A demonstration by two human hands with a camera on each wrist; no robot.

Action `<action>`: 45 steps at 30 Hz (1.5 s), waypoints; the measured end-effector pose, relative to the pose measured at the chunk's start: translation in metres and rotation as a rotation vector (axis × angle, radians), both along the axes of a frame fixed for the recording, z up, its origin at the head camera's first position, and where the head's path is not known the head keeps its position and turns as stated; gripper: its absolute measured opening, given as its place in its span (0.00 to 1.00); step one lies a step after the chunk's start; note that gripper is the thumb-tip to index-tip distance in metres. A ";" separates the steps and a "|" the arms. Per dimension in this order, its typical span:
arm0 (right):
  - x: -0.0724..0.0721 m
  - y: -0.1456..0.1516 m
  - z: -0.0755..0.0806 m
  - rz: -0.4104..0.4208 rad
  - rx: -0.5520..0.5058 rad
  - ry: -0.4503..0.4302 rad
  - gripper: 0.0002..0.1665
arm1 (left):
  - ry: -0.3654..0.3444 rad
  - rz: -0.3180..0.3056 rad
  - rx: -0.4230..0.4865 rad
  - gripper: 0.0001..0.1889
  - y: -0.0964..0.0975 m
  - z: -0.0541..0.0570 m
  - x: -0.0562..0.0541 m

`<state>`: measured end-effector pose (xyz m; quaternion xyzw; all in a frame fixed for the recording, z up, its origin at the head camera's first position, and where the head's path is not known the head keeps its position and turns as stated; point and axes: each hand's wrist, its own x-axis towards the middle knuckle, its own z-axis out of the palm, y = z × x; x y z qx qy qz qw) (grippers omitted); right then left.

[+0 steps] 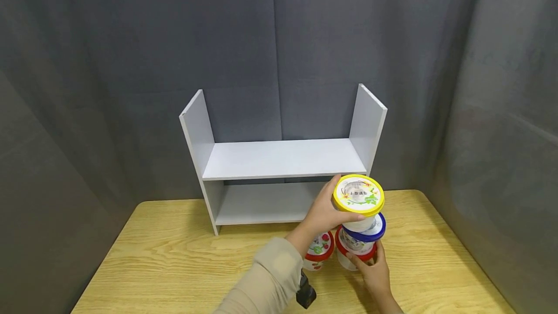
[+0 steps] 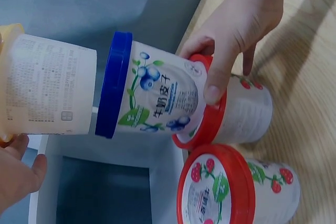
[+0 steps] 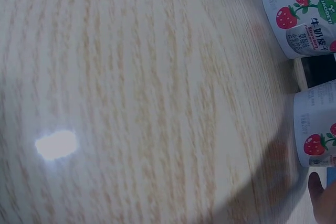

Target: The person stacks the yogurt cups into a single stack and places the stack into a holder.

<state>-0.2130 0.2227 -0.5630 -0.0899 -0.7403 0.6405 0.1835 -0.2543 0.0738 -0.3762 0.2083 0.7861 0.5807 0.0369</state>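
My left hand point(image 1: 324, 210) grips a yellow-lidded tub point(image 1: 359, 195) by its lid, thumb on the near side. Below it stands a blue-lidded tub point(image 2: 157, 90) with blueberry pictures, stacked on a red-lidded tub point(image 2: 244, 111). In the left wrist view a gap shows between the yellow-lidded tub's base and the blue lid. Around the lower red lid my right hand point(image 1: 372, 273) holds on, thumb in front and fingers behind. A second red-lidded tub point(image 2: 215, 190) with strawberry pictures stands beside the stack, partly behind my left forearm in the head view.
A white two-level shelf point(image 1: 283, 159) stands at the back of the wooden table point(image 1: 174, 256), just behind the tubs. Grey curtains point(image 1: 131, 86) hang behind and at both sides. A black device point(image 1: 306, 293) shows at my left sleeve.
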 end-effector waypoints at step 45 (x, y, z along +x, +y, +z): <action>-0.008 0.007 -0.018 -0.011 -0.015 -0.004 0.53 | -0.023 0.023 -0.049 0.53 0.025 -0.010 -0.004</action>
